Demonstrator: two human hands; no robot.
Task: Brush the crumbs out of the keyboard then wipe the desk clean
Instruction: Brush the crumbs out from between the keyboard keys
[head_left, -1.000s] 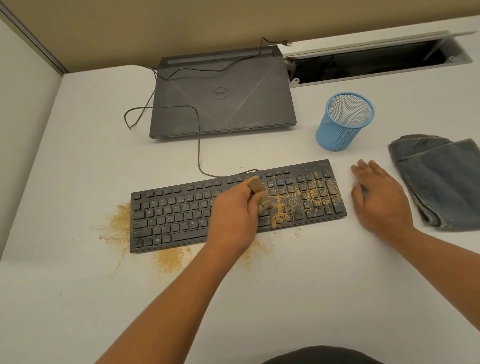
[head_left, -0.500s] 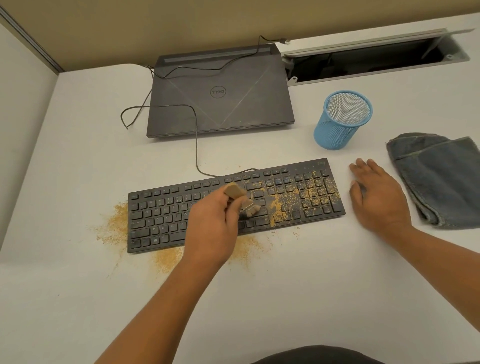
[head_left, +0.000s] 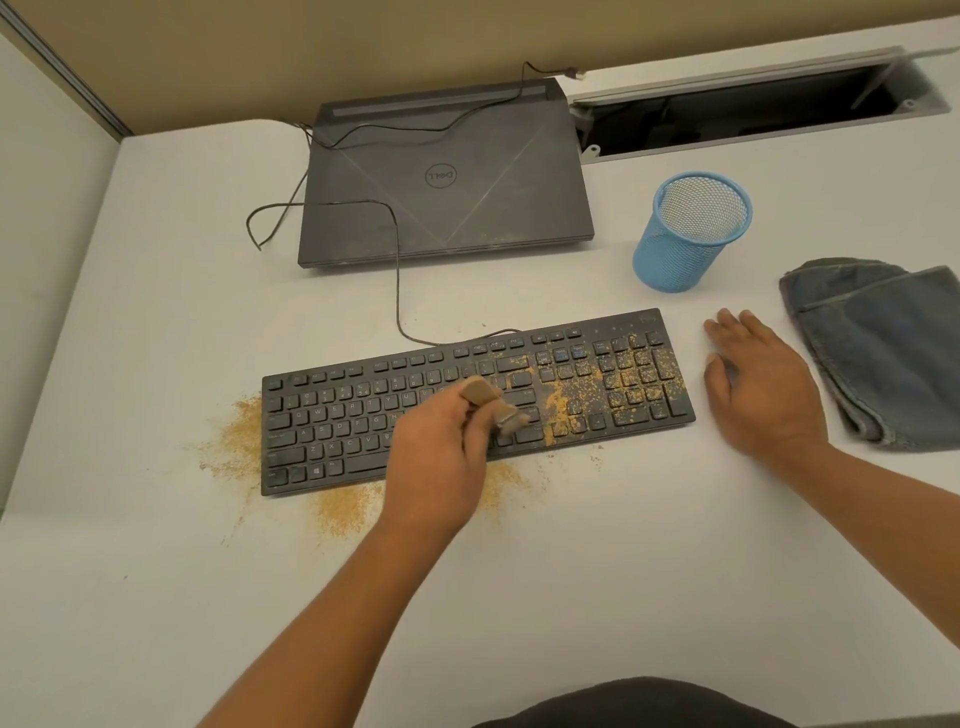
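Here the left hand (head_left: 441, 467) clamps a small brush (head_left: 483, 391), seemingly bristles-down, on the keyboard (head_left: 337, 426) middle, crumbs (head_left: 576, 395) lying toward its 3 o'clock end, while the right hand (head_left: 763, 384) rests flat on the worktop (head_left: 571, 571) beyond.

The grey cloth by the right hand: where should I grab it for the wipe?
Probably pinch the grey cloth at its thick folded left edge, coming from the left with the right hand, which lies flat beside it. That fold stands proud of the desk; its right side runs out of frame.
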